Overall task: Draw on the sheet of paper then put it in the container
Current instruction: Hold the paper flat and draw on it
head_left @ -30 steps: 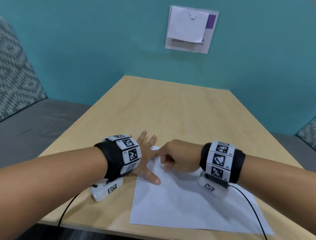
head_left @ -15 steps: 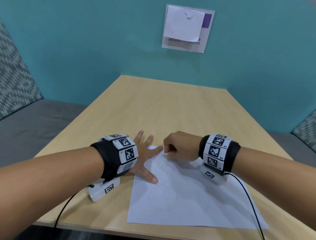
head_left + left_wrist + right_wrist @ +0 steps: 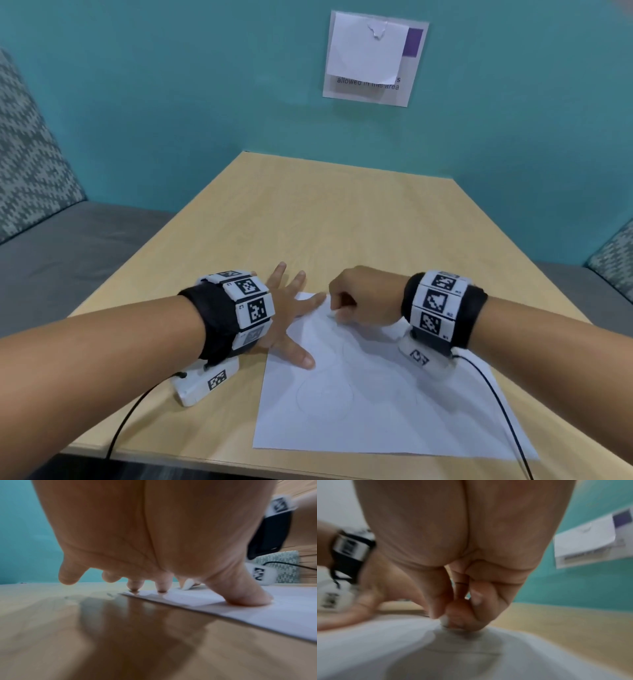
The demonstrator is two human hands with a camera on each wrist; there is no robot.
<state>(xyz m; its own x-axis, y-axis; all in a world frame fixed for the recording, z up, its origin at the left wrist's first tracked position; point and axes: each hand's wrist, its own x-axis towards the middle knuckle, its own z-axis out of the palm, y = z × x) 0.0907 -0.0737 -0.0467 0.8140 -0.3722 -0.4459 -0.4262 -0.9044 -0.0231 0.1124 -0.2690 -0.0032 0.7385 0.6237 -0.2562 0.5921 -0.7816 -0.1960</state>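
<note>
A white sheet of paper [image 3: 376,418] lies flat near the front edge of the wooden table, with faint pencil-like circles [image 3: 323,394] on it. My left hand [image 3: 294,308] is spread flat, its thumb and fingertips pressing on the sheet's far left corner [image 3: 171,596]. My right hand [image 3: 337,305] is curled by the sheet's far edge and pinches a small white drawing tool [image 3: 187,584], whose tip touches the paper [image 3: 402,649]. Most of the tool is hidden in the fingers [image 3: 436,605]. No container shows in any view.
The light wooden table [image 3: 342,222] runs back to a teal wall carrying a sign with a white note [image 3: 370,51]. Grey benches with patterned cushions flank the table on the left [image 3: 68,246] and right [image 3: 582,284]. Black cables trail from both wrist units toward the front edge.
My right hand has moved away from me, from the sheet's upper middle to its far edge. The left hand has stayed pressed on the corner.
</note>
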